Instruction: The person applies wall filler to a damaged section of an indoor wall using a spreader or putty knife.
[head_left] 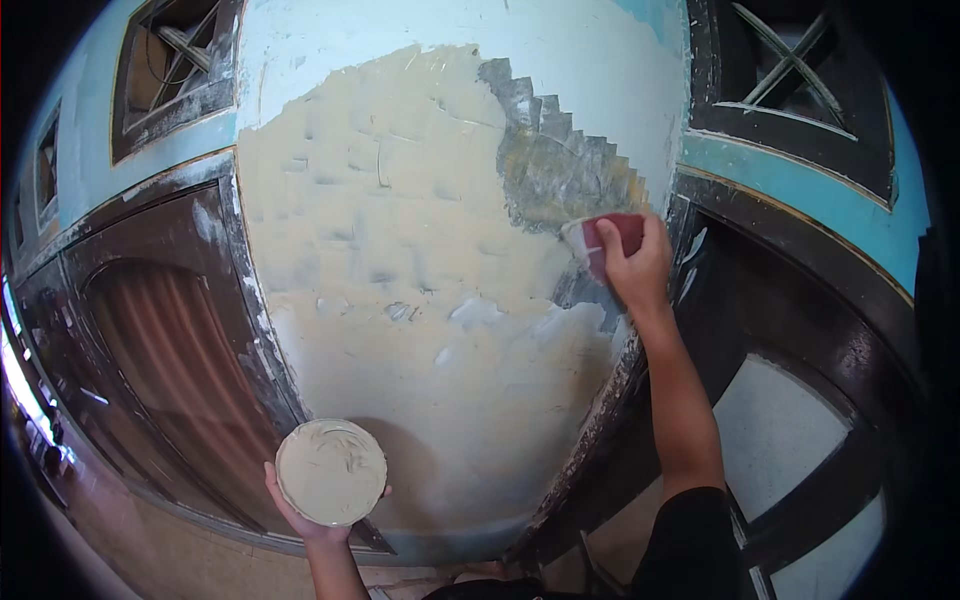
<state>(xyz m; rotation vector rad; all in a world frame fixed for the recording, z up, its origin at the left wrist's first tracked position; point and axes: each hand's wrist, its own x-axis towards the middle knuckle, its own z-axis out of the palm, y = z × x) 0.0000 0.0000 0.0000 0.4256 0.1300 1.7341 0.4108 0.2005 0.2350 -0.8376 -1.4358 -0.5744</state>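
My right hand [642, 268] grips a dark red putty spreader [622, 232] and presses it to the wall at the right side of the plastered area. Pale filler shows along the spreader's left edge. Just above it lies a bare grey patch [555, 165] with a stepped upper right border. Dried-looking beige filler [380, 210] covers much of the wall to the left, uneven and streaked. Low on the left, my left hand [312, 522] holds up a round tub [281, 490] from beneath, its fingers curled round the sides. Smooth beige filler [330, 475] fills the tub.
A dark door frame [265, 320] with a brown curtain [170, 340] behind its panel stands left. On the right, another dark frame [690, 240] runs close beside my right hand. Crossed-bar vents [790, 62] sit above both. Tiled floor [150, 540] shows at lower left.
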